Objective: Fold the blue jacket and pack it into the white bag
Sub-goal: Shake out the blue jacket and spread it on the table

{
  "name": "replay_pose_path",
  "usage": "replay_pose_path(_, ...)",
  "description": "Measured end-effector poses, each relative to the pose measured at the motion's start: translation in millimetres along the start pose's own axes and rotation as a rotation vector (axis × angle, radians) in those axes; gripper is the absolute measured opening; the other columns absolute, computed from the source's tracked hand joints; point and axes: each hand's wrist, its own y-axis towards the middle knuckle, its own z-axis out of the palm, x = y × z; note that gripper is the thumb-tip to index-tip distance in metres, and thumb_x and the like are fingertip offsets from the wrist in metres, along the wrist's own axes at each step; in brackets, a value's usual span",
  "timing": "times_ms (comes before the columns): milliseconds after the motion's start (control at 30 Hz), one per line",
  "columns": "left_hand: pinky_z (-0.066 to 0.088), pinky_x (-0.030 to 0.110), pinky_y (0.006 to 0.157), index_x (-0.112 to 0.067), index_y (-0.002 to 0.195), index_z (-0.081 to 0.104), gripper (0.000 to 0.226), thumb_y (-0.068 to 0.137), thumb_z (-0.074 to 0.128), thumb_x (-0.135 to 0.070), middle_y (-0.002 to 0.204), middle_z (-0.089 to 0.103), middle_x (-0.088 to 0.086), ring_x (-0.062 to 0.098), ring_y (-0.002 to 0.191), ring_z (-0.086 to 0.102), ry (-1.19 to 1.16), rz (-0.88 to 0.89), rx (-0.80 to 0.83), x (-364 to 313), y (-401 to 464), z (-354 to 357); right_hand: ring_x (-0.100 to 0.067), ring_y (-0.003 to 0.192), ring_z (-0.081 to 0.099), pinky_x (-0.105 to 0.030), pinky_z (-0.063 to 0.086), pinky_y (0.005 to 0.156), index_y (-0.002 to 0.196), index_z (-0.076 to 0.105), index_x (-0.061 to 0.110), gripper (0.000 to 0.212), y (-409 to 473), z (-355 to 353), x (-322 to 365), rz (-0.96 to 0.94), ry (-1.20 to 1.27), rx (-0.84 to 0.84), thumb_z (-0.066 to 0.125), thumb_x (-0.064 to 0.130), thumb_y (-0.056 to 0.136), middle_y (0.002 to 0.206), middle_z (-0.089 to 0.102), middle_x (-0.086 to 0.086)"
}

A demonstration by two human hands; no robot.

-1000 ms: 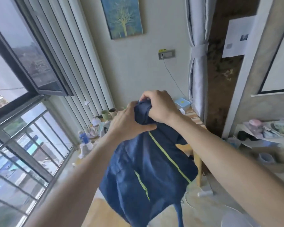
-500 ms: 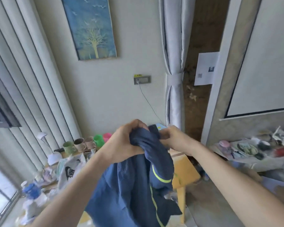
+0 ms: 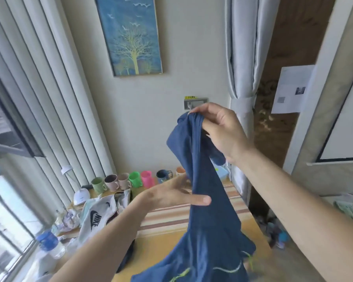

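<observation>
Blue jacket (image 3: 204, 200) hung long and straight down over the yellow worktop (image 3: 163, 249). Right hand (image 3: 222, 127) pinched its top tight. Left hand (image 3: 171, 194) touched it, fingers (image 3: 200, 200) apart. White bag (image 3: 98, 216) lay nearby.

The blue jacket (image 3: 202, 216) ran off the bottom edge, so its hem and lower half could not be seen. Its hanging cloth covered the fingers of the left hand (image 3: 171, 195), leaving only the thumb plain, and hid part of the striped bench (image 3: 167, 216) behind it. The white bag (image 3: 98, 212) lay partly behind the left forearm, its opening impossible to judge. Bottles at the lower left were blurred. The print on the wall paper (image 3: 291, 89) was too small to read.
</observation>
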Motion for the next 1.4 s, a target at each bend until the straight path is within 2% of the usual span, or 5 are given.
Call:
replay_pose_path(233, 0.057, 0.046, 0.091, -0.007, 0.101, 0.075, 0.026, 0.099, 0.063, -0.031, 0.101, 0.081, 0.007, 0.021, 0.097, 0.076, 0.007, -0.019, -0.528, -23, 8, -7, -0.017, 0.101, 0.071, -0.032, 0.059, 0.093, 0.130, 0.055, 0.018, 0.041, 35, -41, 0, -0.022, 0.121, -0.016, 0.068, 0.014, 0.093, 0.108, 0.075, -0.011)
replay_pose_path(467, 0.061, 0.029, 0.084, -0.011, 0.103, 0.073, 0.019, 0.100, 0.055, -0.016, 0.093, 0.080, 0.000, 0.015, 0.091, 0.075, -0.546, 0.378, -0.762, -80, -53, -59, -0.017, 0.149, 0.029, -0.037, 0.026, 0.119, 0.157, 0.013, 0.040, 0.109, -28, -60, -131, 0.671, -0.291, 0.555, 0.080, 0.037, 0.071, 0.162, 0.028, 0.008)
replay_pose_path(667, 0.059, 0.028, 0.088, -0.019, 0.090, 0.081, 0.036, 0.104, 0.049, -0.010, 0.097, 0.079, 0.000, 0.016, 0.098, 0.073, -0.608, 0.517, -0.871, -73, -99, -87, -0.009, 0.061, 0.057, -0.025, 0.042, 0.063, 0.082, 0.053, 0.021, 0.031, -83, -32, -194, 1.102, -0.111, 0.575, 0.069, 0.047, 0.084, 0.065, 0.059, 0.008)
replay_pose_path(1033, 0.051, 0.043, 0.085, -0.026, 0.094, 0.066, 0.007, 0.098, 0.061, -0.029, 0.095, 0.068, 0.001, 0.027, 0.100, 0.063, -0.355, 0.035, -1.385, 87, -157, -122, -0.010, 0.091, 0.066, -0.013, 0.045, 0.081, 0.084, 0.065, 0.037, 0.047, -35, -31, -166, 0.130, -0.450, -0.123, 0.057, -0.009, 0.089, 0.093, 0.072, 0.012)
replay_pose_path(1400, 0.049, 0.044, 0.062, 0.016, 0.104, 0.048, 0.033, 0.088, 0.071, -0.002, 0.068, 0.051, 0.014, 0.030, 0.067, 0.052, -0.249, -0.237, -1.158, 230, -155, -77, -0.020, 0.150, 0.034, -0.028, 0.034, 0.114, 0.159, 0.021, 0.036, 0.073, -73, -34, -230, 0.254, -0.857, 0.261, 0.049, 0.002, 0.100, 0.165, 0.030, 0.005)
